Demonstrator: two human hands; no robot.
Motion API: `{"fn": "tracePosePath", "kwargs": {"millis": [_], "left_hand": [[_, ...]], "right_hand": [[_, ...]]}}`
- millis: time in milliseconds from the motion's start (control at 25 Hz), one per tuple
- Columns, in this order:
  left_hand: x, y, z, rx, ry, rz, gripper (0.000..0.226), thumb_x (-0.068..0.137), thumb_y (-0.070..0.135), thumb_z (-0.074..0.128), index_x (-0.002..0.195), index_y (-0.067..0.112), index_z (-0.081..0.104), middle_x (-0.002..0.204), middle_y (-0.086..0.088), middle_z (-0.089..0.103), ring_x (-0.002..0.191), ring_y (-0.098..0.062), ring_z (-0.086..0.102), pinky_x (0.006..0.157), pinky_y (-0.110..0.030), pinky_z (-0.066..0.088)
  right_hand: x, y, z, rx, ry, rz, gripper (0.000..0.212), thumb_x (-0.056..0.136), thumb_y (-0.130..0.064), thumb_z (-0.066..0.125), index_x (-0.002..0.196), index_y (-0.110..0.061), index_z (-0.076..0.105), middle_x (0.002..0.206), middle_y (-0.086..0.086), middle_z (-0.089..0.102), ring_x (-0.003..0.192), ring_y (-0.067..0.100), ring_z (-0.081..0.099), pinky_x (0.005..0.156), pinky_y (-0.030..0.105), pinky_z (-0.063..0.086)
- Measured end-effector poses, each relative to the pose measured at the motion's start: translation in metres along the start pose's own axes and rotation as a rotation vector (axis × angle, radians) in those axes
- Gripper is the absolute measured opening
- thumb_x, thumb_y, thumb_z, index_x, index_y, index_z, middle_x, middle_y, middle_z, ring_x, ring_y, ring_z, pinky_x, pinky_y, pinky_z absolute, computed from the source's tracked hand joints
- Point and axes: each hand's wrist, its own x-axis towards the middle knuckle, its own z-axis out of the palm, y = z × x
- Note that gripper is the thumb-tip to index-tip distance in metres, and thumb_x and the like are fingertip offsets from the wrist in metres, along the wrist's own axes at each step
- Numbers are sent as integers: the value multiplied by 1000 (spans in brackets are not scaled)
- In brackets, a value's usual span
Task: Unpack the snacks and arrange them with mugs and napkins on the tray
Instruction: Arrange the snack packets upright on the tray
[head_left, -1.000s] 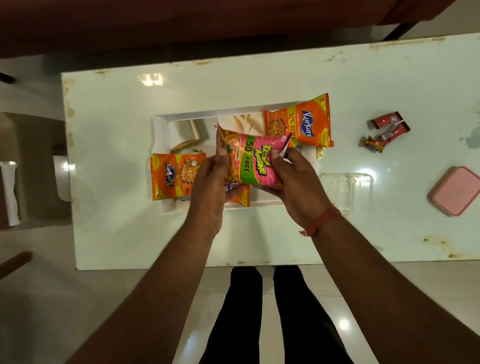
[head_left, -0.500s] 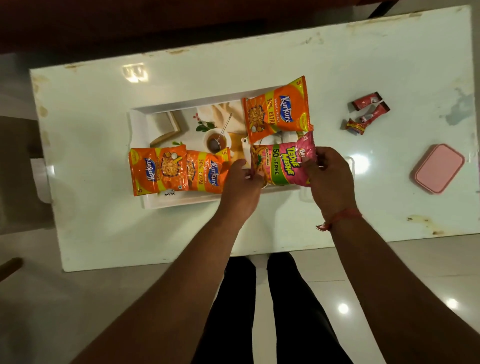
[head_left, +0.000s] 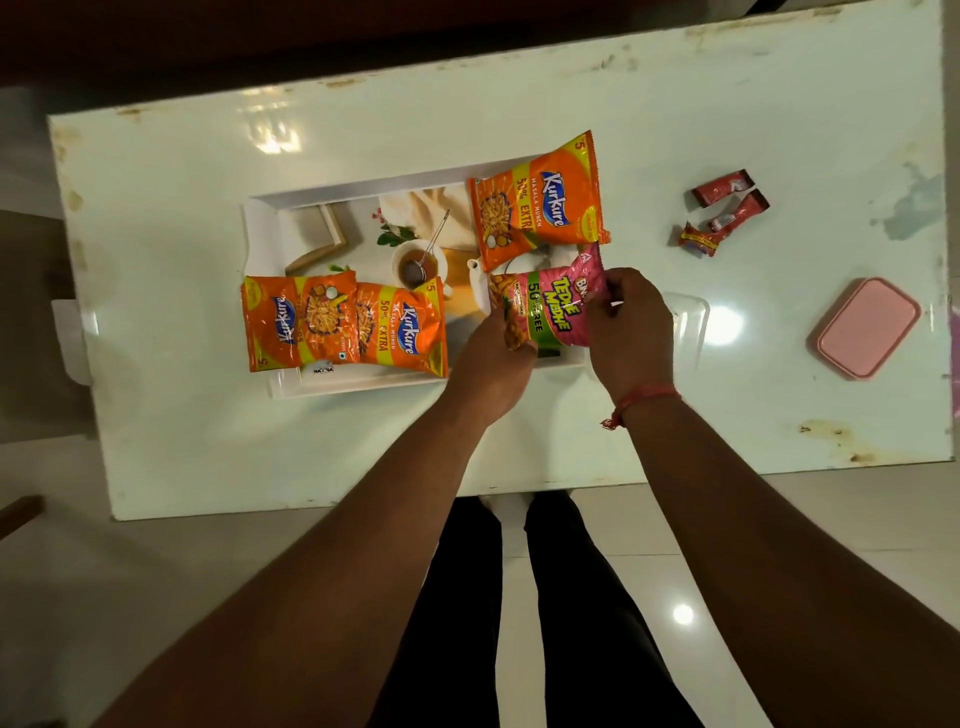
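Observation:
A white tray (head_left: 262, 244) with a printed picture on its floor lies mid-table. Two orange Kurkure packets (head_left: 301, 322) (head_left: 402, 330) overlap along its front left. A third orange Kurkure packet (head_left: 537, 205) lies over its back right corner. Both hands hold a pink Tedhe Medhe packet (head_left: 558, 306) low over the tray's front right corner. My left hand (head_left: 493, 358) grips its left end and my right hand (head_left: 631, 322) pinches its right end. No mugs or napkins are in view.
Three small red wrapped snacks (head_left: 724, 210) lie on the white table (head_left: 156, 208) to the right of the tray. A clear plastic box (head_left: 688, 317) sits behind my right hand. A pink lid (head_left: 865, 327) lies further right. My legs stand below the table's front edge.
The pink packet came down from in front of the camera to the tray's front right corner, still in both hands. The view shifted, bringing the two left Kurkure packets fully into sight.

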Motion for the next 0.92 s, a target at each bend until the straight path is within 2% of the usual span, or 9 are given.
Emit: {"fn": "tracePosePath", "kwargs": {"millis": [80,160,200,360,480,560,640,800,920], "left_hand": [[-4,-1,0,-5,27,18,42,97,12,54,136,26,52,132,1,64,118,-16,58,87,-20,48],[-12,-2,-2,83,102,38,39,97,17,54,135,27,53,122,11,61,100,-2,55,67,-2,38],[-16,-3,-3,76,145,49,38,98,19,54,135,26,53,119,14,58,96,1,52,66,0,36],[-37,-10,-20,-19,463,146,31,98,11,53,128,17,60,129,1,62,112,-10,59,87,-17,47],[-46,-26,-45,-137,653,135,25,95,3,53,115,14,63,121,-3,63,111,-17,59,95,-31,51],[-49,-45,-61,-174,665,58,23,96,3,53,114,15,60,123,-5,61,114,-21,58,92,-28,52],[-49,-61,-75,-127,580,8,28,97,6,53,123,16,57,129,-6,58,118,-23,57,90,-22,49],[-38,-66,-101,-27,445,77,40,97,5,50,137,13,50,139,-9,52,126,-25,52,107,-44,46],[-29,-53,-114,-15,502,173,32,102,15,47,134,14,52,132,-7,57,120,-22,57,98,-36,51]], "right_hand": [[-2,2,-4,-23,-15,-38,27,98,-19,53,123,-14,60,122,7,63,107,21,64,90,38,58],[-5,3,-8,-65,0,-75,32,97,-20,57,128,-13,56,125,8,60,108,23,63,89,39,57],[-7,1,-10,-93,21,-101,34,96,-21,58,129,-12,56,125,9,58,109,24,62,89,40,56],[-27,-19,-4,-153,119,-336,25,93,-17,56,117,-12,58,114,11,58,102,26,61,84,43,56],[-52,-44,39,-11,-173,-339,33,93,-17,58,125,-8,54,114,13,61,100,27,62,86,42,54],[-57,-60,75,58,-426,-143,46,94,-21,63,135,-6,47,128,15,59,112,28,61,95,43,52],[-52,-71,103,65,-484,10,39,95,-28,61,127,-7,53,128,15,63,117,30,62,99,46,51],[-41,-89,119,-87,-282,-39,21,99,-31,54,89,-12,52,106,15,69,101,29,66,85,37,56],[-38,-89,90,-75,-179,-198,19,100,-27,55,95,-9,59,100,10,69,87,19,65,73,24,54]]}}
